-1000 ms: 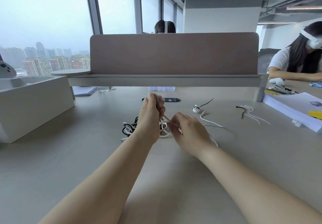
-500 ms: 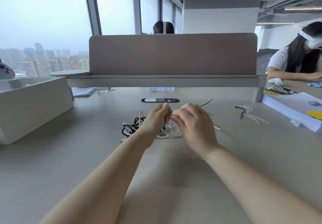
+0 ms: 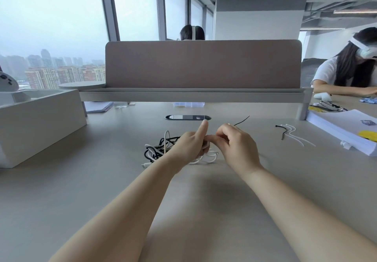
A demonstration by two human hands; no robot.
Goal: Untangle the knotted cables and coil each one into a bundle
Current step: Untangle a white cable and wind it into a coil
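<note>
A tangle of black and white cables lies on the grey desk, just left of my hands. My left hand hovers over its right side with the index finger pointing up and the other fingers curled round loops of a white cable. My right hand meets it from the right, its curled fingers pinching the same white cable at the left fingertips. White loops hang below both hands onto the desk. Where the cable runs inside the hands is hidden.
Loose white and black ties lie at the right, and a thin black tie lies behind my right hand. A paper stack sits at far right, a white box at left. A cable grommet and a divider panel are ahead; a person sits at right.
My left hand came down from a raised pull and its index finger now sticks up. My right hand moved forward to meet it over the white loops.
</note>
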